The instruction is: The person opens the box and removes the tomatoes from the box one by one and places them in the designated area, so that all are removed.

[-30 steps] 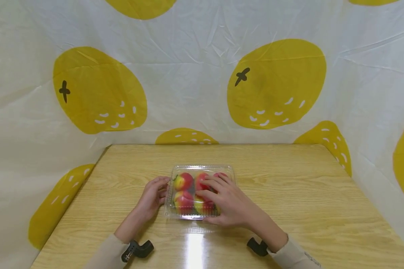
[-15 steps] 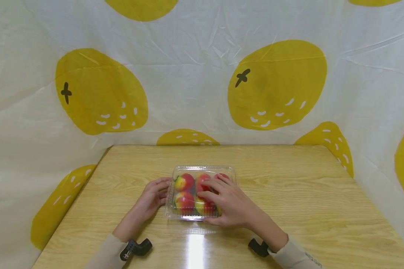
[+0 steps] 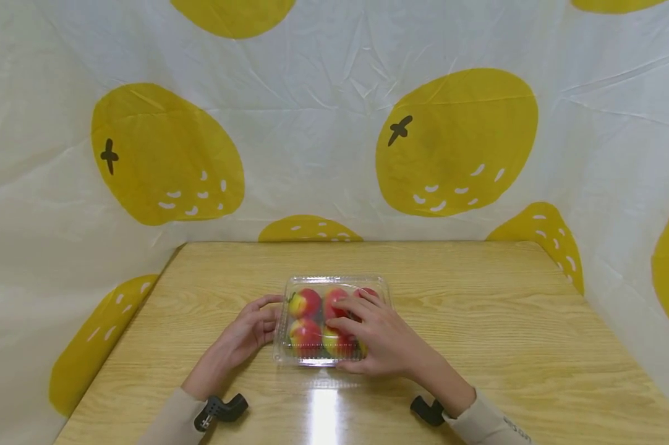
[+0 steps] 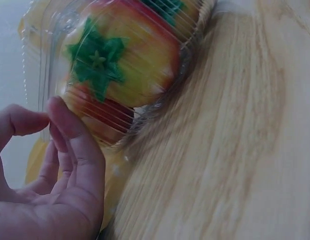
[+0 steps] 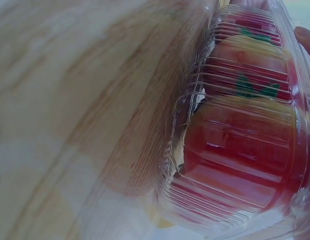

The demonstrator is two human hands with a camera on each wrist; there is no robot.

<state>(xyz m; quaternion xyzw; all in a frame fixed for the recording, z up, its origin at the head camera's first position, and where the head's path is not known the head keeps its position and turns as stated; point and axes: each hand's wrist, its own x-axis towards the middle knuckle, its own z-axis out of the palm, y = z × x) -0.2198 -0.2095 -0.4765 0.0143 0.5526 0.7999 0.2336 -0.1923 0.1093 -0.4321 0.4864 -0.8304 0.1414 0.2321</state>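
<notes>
A clear plastic clamshell box (image 3: 318, 361) stands closed on the table, holding several red and yellow fruits (image 3: 305, 303) with green star-shaped leaf caps. My left hand (image 3: 250, 334) is at the box's left side. In the left wrist view, thumb and index finger (image 4: 70, 117) pinch the box's rim at its corner, beside a fruit (image 4: 145, 65). Over the right part of the lid, my right hand (image 3: 383, 339) rests with spread, slightly bent fingers, its thumb at the front edge. It hides some of the fruits. The right wrist view shows the box's ribbed side wall (image 5: 234, 190) close up.
The light wood table (image 3: 507, 334) reaches back to a white curtain (image 3: 312, 154) printed with large yellow fruits, which also hangs along both sides. Black camera mounts (image 3: 230, 408) sit at both wrists, by the beige sleeves (image 3: 173, 420).
The left index finger has straightened a little along the box's left edge, and the left wrist has shifted slightly left. The box and the right hand stay in place.
</notes>
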